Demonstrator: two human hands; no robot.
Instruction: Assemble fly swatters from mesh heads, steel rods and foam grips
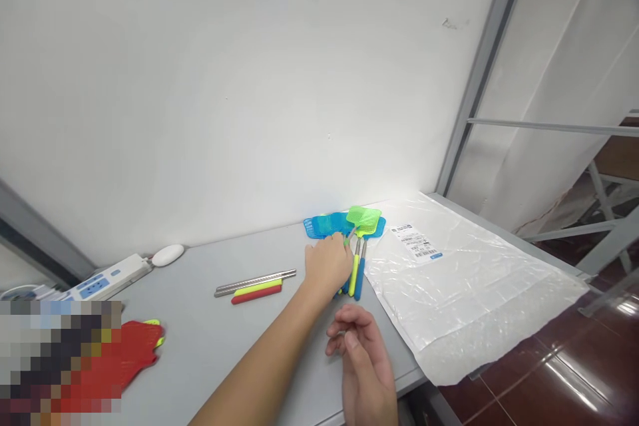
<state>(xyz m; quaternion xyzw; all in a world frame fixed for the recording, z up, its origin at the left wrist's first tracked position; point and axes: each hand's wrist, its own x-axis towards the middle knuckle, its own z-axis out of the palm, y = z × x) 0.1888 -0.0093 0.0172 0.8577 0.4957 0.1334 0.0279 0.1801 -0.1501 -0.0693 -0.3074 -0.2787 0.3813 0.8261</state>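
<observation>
My left hand reaches to the back of the table, its fingers closed around the thin shaft of a green fly swatter. That swatter's head tilts up over a pile of blue fly swatters, which lie with their heads toward the wall. Beside my fingers are a yellow-green handle and a blue handle; my hand covers other handles. Nearer the front edge, my right hand is half curled, with thumb and fingers apart and nothing in it.
Left of my arm lie metal rods, a yellow handle and a red handle. Red swatter heads, a power strip and a white oval object are farther left. A labelled white plastic bag overhangs the right edge.
</observation>
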